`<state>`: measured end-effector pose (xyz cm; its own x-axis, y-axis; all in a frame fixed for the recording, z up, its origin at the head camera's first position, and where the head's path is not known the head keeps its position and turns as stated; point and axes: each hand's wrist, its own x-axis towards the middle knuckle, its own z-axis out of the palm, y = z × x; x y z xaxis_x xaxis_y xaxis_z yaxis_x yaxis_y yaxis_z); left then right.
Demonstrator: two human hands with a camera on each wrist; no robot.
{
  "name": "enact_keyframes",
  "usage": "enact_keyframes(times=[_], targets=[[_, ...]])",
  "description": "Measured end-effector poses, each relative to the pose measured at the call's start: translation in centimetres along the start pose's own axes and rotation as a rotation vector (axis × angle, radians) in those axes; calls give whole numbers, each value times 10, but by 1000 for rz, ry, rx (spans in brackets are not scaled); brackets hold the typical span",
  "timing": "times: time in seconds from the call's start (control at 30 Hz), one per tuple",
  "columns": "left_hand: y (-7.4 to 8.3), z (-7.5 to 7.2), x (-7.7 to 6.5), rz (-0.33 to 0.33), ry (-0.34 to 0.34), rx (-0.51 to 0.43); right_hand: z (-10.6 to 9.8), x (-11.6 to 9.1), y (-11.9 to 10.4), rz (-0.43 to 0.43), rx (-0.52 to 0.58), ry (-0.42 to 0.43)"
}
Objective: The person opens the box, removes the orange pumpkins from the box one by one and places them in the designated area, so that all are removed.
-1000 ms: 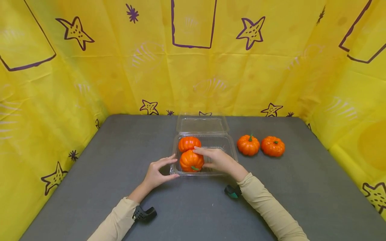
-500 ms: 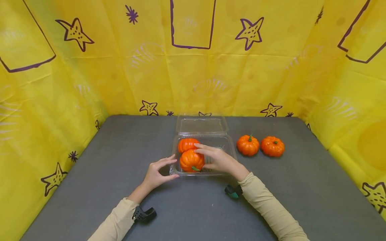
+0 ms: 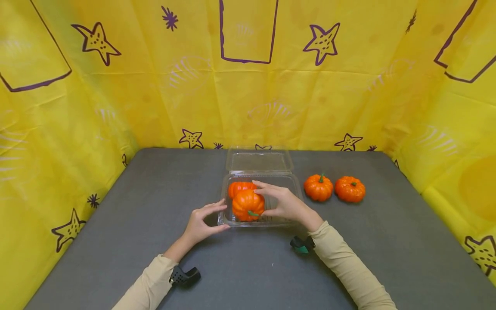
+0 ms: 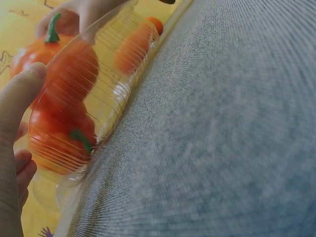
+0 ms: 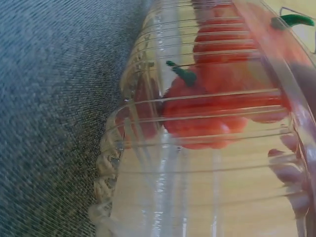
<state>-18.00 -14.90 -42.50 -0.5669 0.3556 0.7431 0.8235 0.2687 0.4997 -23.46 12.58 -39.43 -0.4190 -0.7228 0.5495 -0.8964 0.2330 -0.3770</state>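
A clear plastic clamshell container (image 3: 286,183) stands on the table with its lid (image 3: 259,161) laid back. Two small orange pumpkins are inside, on the left: a front one (image 3: 245,204) and a rear one (image 3: 236,187), partly hidden behind it. My right hand (image 3: 286,204) holds the front pumpkin from its right, thumb low near the green stem, fingers at its upper side. At the container's front left corner, my left hand (image 3: 203,221) grips the rim; the left wrist view shows its thumb (image 4: 29,81) on the clear edge. Through the plastic wall, the right wrist view shows the rear pumpkin's green stem (image 5: 182,74).
Two more orange pumpkins, one (image 3: 318,187) beside the container and another (image 3: 350,189) further right, sit on the grey table (image 3: 240,275). A yellow patterned cloth (image 3: 248,99) hangs around the back and sides. Each wrist wears a black strap.
The front pumpkin has moved slightly right and tilted up, its stem swinging right, and covers more of the rear pumpkin. The right hand has shifted right with it. The left hand stays put.
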Motion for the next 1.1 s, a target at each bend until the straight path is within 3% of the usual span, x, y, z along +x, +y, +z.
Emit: enact_keyframes(times=[0.27, 0.5, 0.67, 0.93, 1.1], targets=[[-2, 0, -1, -9, 1, -2, 1, 1, -2, 50, 171, 11], [-3, 0, -1, -5, -2, -2, -12, 8, -24, 111, 410, 38], [-2, -1, 1, -18, -4, -1, -16, 9, -28, 171, 406, 35], [-2, -1, 0, -20, -8, 5, -13, 6, -25, 131, 402, 90], [-1, 0, -1, -13, -8, 5, -9, 3, -23, 155, 452, 111]])
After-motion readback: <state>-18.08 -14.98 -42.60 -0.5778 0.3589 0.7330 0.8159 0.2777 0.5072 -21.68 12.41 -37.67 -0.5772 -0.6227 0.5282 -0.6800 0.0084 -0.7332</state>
